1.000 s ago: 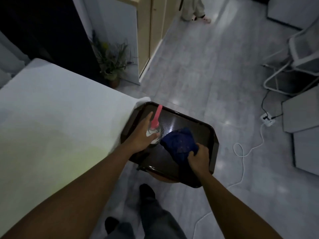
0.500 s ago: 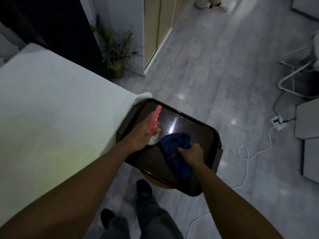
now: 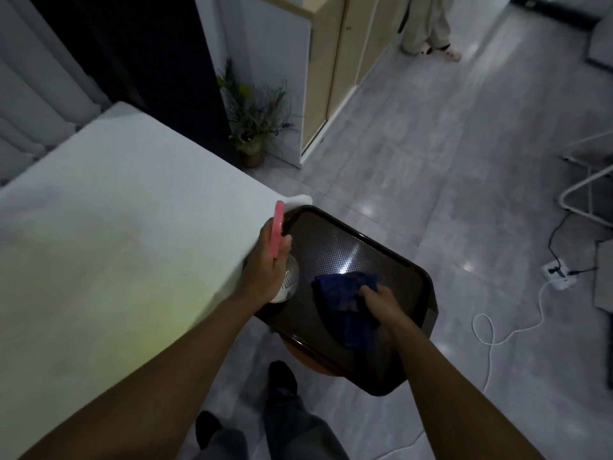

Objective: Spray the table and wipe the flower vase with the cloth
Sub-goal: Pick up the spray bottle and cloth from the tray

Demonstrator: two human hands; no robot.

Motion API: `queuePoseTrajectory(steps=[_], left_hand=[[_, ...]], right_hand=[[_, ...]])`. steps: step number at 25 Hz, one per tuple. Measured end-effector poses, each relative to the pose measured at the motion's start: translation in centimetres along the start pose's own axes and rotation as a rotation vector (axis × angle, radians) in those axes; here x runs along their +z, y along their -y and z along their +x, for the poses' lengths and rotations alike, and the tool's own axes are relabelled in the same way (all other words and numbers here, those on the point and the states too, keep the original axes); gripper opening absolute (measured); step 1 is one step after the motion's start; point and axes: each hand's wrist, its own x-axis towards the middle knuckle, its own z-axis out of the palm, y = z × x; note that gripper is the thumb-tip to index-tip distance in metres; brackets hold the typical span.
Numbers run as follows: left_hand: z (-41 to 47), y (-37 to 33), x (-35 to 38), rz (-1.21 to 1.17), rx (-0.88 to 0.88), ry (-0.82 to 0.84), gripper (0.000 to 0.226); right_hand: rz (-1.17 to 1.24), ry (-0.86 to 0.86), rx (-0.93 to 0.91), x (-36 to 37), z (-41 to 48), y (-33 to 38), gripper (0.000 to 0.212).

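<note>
My left hand [image 3: 265, 267] grips a clear spray bottle [image 3: 289, 283] with a pink trigger head, lifted just above the left end of a dark tray [image 3: 411, 280]. My right hand [image 3: 381, 302] is closed on a crumpled blue cloth [image 3: 345, 293] that hangs partly down over the tray. The white-covered table [image 3: 116, 247] spreads to the left, its corner touching the tray's far left edge. A potted flower vase [image 3: 253, 151] with thin green stems stands on the floor beyond the table, against a white cabinet.
The tray rests on a round brown stool [image 3: 298, 351]. A white cable [image 3: 497, 330] and power strip [image 3: 559, 275] lie on the grey floor at right. Another person's legs [image 3: 428, 31] stand at the far end. My feet are below the tray.
My left hand has lifted the spray bottle up off the tray and toward the table edge. My right hand has gathered the blue cloth and raised it slightly. The view has tilted up.
</note>
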Motion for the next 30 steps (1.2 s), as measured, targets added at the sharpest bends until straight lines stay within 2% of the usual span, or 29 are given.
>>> queuePoseTrajectory(steps=[3,5,8,10,14,18,21,24,26,30], left_hand=[[-1.2,-1.7,-4.3,0.019,0.02,-0.107,0.059],[-2.3,-2.7,-7.6,0.018,0.037,-0.167,0.056],[-5.0,-3.3,-13.2,0.028,0.046,-0.256,0.054],[-7.7,-3.0,-17.0,-0.018,0.015,-0.315,0.054],[-15.0,-1.1,-23.9,-0.106,-0.111,-0.518,0.041],[-22.5,2.4,-28.8,-0.14,-0.212,-0.677,0.028],[-27.5,4.6,-32.6,-0.152,-0.284,-0.791,0.034],[-31.9,7.6,-36.1,-0.15,-0.328,-0.913,0.036],[-34.1,9.3,-38.1,-0.157,-0.347,-0.957,0.033],[-37.5,11.6,-41.3,-0.187,-0.394,-0.911,0.046]], right_hand=[[-0.016,0.02,0.104,0.3,0.2,2.4,0.027],[0.061,0.051,0.147,1.2,-0.3,4.5,0.028],[0.145,0.162,0.098,4.2,-2.1,8.0,0.021],[0.203,0.307,0.023,7.2,-3.7,10.0,0.028],[0.134,0.541,-0.161,16.4,-7.9,13.3,0.04],[-0.019,0.685,-0.189,26.3,-12.8,14.6,0.051],[-0.116,0.741,-0.2,34.3,-16.1,14.4,0.043],[-0.132,0.778,-0.209,42.7,-19.4,14.4,0.027],[-0.151,0.761,-0.291,48.0,-20.9,14.8,0.026],[-0.258,0.526,-0.602,57.1,-24.7,16.9,0.033]])
